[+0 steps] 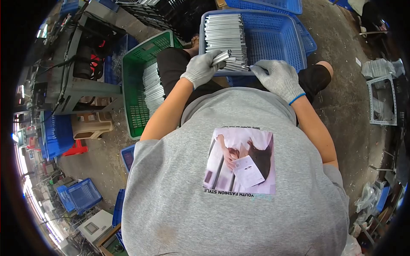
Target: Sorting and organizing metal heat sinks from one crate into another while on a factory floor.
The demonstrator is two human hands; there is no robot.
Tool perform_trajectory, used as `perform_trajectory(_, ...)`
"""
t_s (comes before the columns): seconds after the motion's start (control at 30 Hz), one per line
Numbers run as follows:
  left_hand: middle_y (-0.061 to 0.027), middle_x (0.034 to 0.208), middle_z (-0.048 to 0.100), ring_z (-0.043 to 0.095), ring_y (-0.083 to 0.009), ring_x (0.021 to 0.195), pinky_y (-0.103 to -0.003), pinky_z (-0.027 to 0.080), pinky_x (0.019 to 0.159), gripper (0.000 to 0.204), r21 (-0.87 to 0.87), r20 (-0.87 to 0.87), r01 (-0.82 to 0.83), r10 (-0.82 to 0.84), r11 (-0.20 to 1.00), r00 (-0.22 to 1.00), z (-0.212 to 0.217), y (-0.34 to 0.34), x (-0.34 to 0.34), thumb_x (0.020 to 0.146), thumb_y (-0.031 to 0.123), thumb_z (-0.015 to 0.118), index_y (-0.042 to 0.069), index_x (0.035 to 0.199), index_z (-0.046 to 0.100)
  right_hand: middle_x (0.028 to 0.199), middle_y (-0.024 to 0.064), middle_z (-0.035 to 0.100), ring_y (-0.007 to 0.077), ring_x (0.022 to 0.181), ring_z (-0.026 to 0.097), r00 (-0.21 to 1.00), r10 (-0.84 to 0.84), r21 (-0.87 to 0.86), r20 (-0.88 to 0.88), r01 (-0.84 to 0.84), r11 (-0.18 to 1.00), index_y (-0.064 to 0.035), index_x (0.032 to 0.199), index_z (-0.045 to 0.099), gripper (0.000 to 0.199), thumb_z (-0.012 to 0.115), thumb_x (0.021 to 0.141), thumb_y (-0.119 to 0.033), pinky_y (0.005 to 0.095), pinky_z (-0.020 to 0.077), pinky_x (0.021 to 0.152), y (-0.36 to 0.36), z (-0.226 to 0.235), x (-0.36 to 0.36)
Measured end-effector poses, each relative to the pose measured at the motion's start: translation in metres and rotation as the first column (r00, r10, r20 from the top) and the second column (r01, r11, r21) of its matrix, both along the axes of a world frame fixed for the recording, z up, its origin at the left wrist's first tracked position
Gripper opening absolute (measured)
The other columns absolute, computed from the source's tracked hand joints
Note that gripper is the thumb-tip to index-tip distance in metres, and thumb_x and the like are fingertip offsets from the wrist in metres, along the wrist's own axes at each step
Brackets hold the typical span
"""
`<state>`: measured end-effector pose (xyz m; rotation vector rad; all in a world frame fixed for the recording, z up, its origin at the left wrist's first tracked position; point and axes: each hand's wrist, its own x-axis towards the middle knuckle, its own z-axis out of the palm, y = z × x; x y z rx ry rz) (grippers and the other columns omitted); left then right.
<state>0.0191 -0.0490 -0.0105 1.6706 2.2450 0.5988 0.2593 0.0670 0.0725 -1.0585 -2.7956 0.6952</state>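
Note:
My left hand (200, 69), in a grey knit glove, is closed around a small bunch of metal tubes (222, 56), held over the near left part of a blue plastic basket (297, 48). Inside that basket, silvery metal tubes (224, 32) lie side by side in a stack along the left. My right hand (277, 77), gloved too with a blue cuff, is at the basket's near rim. Its bent fingers meet at the end of a tube next to the stack; the glove partly hides the grip.
Left of my legs stands a green basket (131, 96) with more metal tubes (153, 87) in it. Further left are a metal machine frame (92, 89) and a beige stool (92, 123). Black crates (171, 17) sit ahead. A white perforated frame (382, 100) lies at right.

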Motion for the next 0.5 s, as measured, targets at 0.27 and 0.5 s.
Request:
perform_trajectory(0.27,-0.0077,0.087,0.076,0.07,-0.0255,0.072,-0.036,0.053,0.067,0.023,0.148,0.429,0.03,-0.092,0.989,0.898,0.011,-0.024,-0.006,0.088,0.016,0.076,0.009,0.11,0.074,0.078,0.0066,0.076,0.0272,0.058,0.065,0.991,0.099,0.107,-0.089,-0.089,0.99,-0.0119,0.095,0.079,0.025,0.064,0.094,-0.031,0.0359,0.0502,0.056,-0.01,0.014,-0.001)
perform_trajectory(0.5,-0.0054,0.092,0.077,0.07,-0.0242,0.077,-0.036,0.054,0.072,0.024,0.153,0.252,0.087,-0.124,0.984,0.96,0.037,-0.031,0.012,0.084,0.012,0.077,0.008,0.108,0.075,0.074,0.007,0.075,0.0272,0.056,0.064,0.983,0.149,0.162,-0.105,-0.131,0.978,-0.0112,0.091,0.078,0.023,0.065,0.093,-0.03,0.0365,0.0489,0.054,-0.014,0.011,-0.003)
